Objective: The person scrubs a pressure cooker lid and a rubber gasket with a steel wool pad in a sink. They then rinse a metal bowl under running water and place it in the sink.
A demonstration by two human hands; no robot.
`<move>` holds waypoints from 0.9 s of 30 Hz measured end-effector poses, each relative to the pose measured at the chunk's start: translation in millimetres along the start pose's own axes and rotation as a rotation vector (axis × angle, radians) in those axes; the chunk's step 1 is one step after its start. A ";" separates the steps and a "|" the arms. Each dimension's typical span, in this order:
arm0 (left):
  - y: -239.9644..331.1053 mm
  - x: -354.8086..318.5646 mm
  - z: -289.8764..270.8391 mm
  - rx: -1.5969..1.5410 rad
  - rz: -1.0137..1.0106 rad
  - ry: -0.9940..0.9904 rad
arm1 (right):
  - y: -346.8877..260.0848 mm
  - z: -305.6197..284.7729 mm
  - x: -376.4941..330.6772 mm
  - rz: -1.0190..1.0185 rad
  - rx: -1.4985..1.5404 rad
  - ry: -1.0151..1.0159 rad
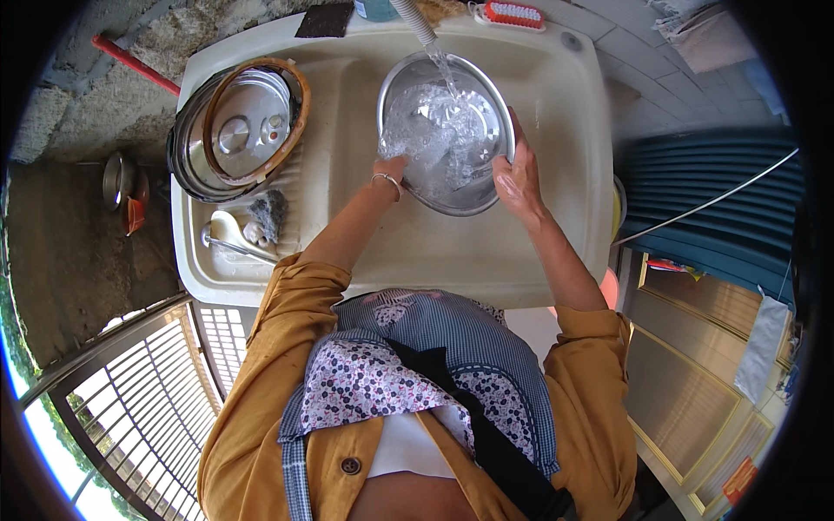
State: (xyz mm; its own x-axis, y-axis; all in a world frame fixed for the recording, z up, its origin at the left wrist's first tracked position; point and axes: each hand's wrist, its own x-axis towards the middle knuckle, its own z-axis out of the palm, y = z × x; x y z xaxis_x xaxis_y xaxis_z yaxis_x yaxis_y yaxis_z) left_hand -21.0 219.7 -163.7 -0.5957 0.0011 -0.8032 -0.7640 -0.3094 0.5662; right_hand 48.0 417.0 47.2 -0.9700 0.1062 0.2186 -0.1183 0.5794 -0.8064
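A round stainless steel bowl [453, 207] is held over the right-hand basin of the pale sink [556, 234], tilted a little. My left hand [393, 168] is closed at its left rim, the fingers partly hidden by the bowl. On the right rim my right hand [519, 178] is clamped, wet, with the thumb toward the inside. From a ribbed grey hose [414, 21] at the back edge, water [449, 76] pours into the bowl and churns. Because of the splashing I cannot tell whether anything else lies in it.
On the left drainboard sit a steel pot [187, 143] with a brown-rimmed glass lid [300, 113], a white ladle [228, 231] and a grey scouring pad [270, 214]. A red-and-white scrub brush [514, 15] and a dark pad [325, 20] rest along the back ledge.
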 end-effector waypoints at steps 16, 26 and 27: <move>74.8 -78.3 -13.1 0.184 -0.059 -0.285 | 15.1 -13.9 26.4 0.512 0.023 0.056; 104.9 -127.7 -0.4 0.115 0.136 -0.367 | 81.6 48.0 34.3 0.332 -0.193 0.260; 102.9 -126.5 0.2 0.081 0.180 -0.340 | 64.5 46.1 38.8 0.091 -0.555 0.183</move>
State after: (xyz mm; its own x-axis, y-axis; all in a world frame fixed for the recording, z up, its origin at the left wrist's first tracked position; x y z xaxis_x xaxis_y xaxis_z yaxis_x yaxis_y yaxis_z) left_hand -24.3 187.9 -3.8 -0.7597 0.2726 -0.5903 -0.6488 -0.2571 0.7162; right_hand -7.0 421.2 -21.6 -0.9130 0.2839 0.2928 0.1399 0.8924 -0.4290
